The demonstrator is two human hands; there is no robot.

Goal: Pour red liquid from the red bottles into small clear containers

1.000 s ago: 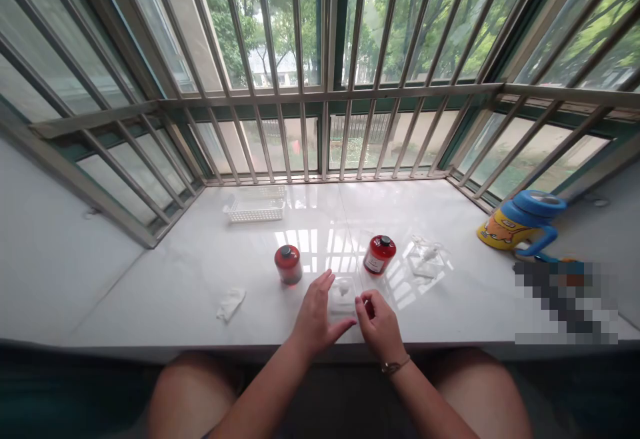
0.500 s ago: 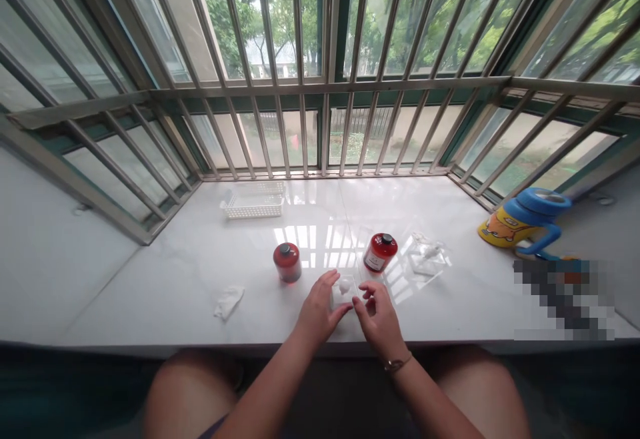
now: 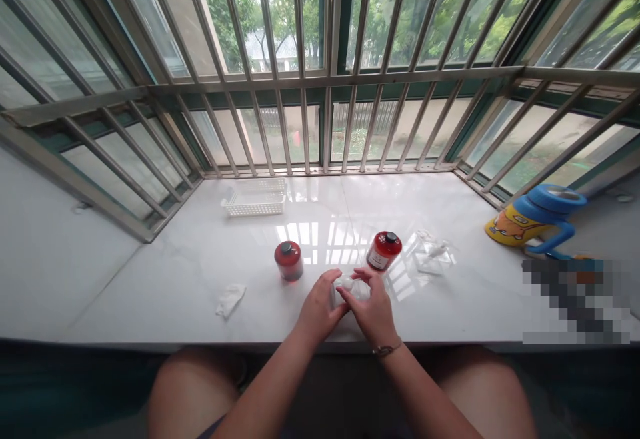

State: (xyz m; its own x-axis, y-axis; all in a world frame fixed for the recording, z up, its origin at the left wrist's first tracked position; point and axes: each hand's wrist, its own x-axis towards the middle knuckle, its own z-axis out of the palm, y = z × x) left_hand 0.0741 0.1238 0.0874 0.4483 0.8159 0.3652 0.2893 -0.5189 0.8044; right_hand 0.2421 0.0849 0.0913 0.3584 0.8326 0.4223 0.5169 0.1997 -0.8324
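A small clear plastic box (image 3: 336, 299) stands near the front edge of the counter, with a whitish rounded lump (image 3: 347, 283) at its top. My left hand (image 3: 319, 307) is closed round the box's left side, fingers at the back and thumb in front. From the right, my right hand (image 3: 371, 306) reaches over the box, its thumb and fingers curled about the lump. Those fingers partly hide the contact. Just behind my right hand is a red bottle with a dark cap (image 3: 384, 251). A second red bottle (image 3: 289, 262) stands to the left of my left hand.
On the left of the white counter (image 3: 165, 292) lies a crumpled white tissue (image 3: 231, 301). A white perforated basket (image 3: 255, 207) sits at the back. To the right are another clear plastic piece (image 3: 434, 255) and a blue-and-yellow mug (image 3: 533, 218). Metal bars line the window.
My right hand has moved left and over the box, its thumb now at the whitish lump. My left hand keeps its hold on the box. The view has shifted slightly.
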